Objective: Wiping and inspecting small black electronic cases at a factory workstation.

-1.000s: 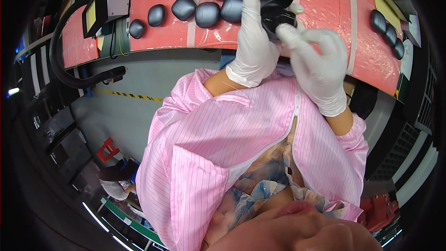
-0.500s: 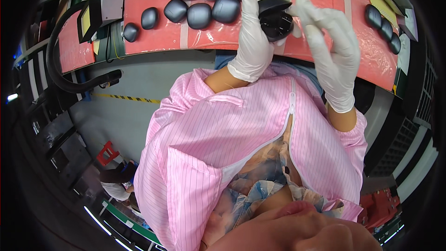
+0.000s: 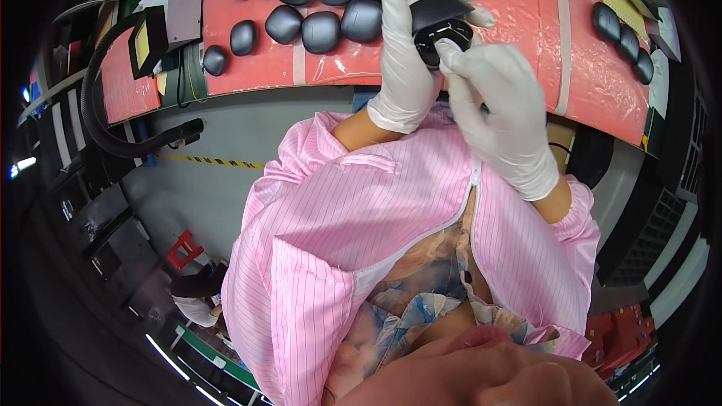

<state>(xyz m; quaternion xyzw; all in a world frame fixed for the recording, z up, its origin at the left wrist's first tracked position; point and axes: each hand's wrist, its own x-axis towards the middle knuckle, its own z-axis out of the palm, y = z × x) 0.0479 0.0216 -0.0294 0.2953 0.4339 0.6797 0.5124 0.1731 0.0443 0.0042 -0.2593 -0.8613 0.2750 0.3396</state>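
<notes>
An earbud charging case (image 3: 444, 24), dark and glossy inside, is held with its lid raised near the table's front edge. Wrapped around its left side and back is my left hand (image 3: 410, 68), in a white glove. My right hand (image 3: 504, 98), also gloved, reaches into the case's inner face with thumb and forefinger pinched together. Whatever lies between those fingertips, if anything, is hidden. Beyond my left hand, several closed dark grey cases (image 3: 321, 32) lie in rows on the pink table mat (image 3: 519, 22).
Several more grey cases (image 3: 624, 35) stand in a line at the right. On the left are a metal box (image 3: 180, 4) and a black flexible hose (image 3: 94, 105) bending down past the table edge. A person (image 3: 197, 297) sits far back at lower left.
My right hand has come down and left, its fingertips now inside the open case. My left hand keeps its hold on the case, which has shifted only slightly.
</notes>
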